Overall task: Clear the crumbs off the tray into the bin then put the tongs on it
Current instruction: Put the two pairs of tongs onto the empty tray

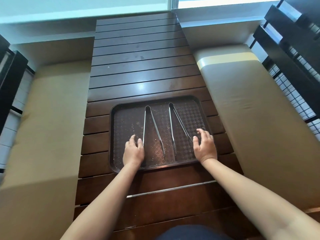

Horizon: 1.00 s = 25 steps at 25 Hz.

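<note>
Daylight enters from the window (225,0) along the top of the frame, where it is overexposed to pale blue-white. A glare spot sits on the dark slatted table (142,86) at centre. Exposure is even at centre, with soft shadows. Wide-angle distortion bends and splays lines toward both side edges. The lower corners are slightly blurred.

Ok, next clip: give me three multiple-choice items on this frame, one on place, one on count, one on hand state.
1. Where do the thin metal tongs lie?
A on the dark brown plastic tray
B on a cushion
C on the floor

2. How many tongs?
A one
B two
C four

3. What does the right hand hold?
A a tray edge
B tongs
C nothing

Answers: 1 A, both pairs rest among crumbs inside the rim; 2 B, two side by side; 3 C, its fingers are spread, gripping nothing.
</note>
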{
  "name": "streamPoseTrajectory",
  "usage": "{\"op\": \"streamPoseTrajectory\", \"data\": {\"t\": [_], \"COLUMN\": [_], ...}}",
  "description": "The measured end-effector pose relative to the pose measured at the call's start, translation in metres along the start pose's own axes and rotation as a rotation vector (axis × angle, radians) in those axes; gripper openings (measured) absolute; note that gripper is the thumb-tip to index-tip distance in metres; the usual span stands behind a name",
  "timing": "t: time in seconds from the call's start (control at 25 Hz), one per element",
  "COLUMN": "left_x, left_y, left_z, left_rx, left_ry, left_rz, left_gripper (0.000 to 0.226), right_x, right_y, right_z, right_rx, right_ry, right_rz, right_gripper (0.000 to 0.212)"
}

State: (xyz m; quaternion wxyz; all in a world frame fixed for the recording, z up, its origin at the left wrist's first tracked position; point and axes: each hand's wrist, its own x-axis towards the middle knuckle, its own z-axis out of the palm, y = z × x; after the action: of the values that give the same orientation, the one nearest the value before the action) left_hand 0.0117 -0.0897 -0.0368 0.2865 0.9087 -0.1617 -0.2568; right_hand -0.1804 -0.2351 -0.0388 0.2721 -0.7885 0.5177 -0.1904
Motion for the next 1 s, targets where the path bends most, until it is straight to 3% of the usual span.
{"op": "streamPoseTrajectory", "data": {"t": [0.16, 0.32, 0.48, 1.0], "left_x": [0.0, -0.009, -0.017, -0.018], "left_y": [-0.011, -0.013, -0.013, -0.009], "left_z": [-0.011, -0.009, -0.001, -0.002], "left_rx": [-0.007, -0.01, 0.022, 0.069], "left_ry": [0.075, -0.03, -0.098, -0.068], "left_rz": [0.006, 0.147, 0.21, 0.231], "left_gripper": [0.044, 0.05, 0.056, 0.06], "right_x": [0.004, 0.0, -0.007, -0.006], "right_y": [0.011, 0.013, 0.007, 0.006], "right_z": [-0.006, -0.005, 0.0, 0.01], "right_rx": [-0.155, -0.333, -0.454, -0.447], "right_ry": [0.072, -0.227, -0.318, -0.386], "right_rz": [-0.053, -0.013, -0.039, -0.011], "right_gripper": [0.062, 0.057, 0.057, 0.045]}}
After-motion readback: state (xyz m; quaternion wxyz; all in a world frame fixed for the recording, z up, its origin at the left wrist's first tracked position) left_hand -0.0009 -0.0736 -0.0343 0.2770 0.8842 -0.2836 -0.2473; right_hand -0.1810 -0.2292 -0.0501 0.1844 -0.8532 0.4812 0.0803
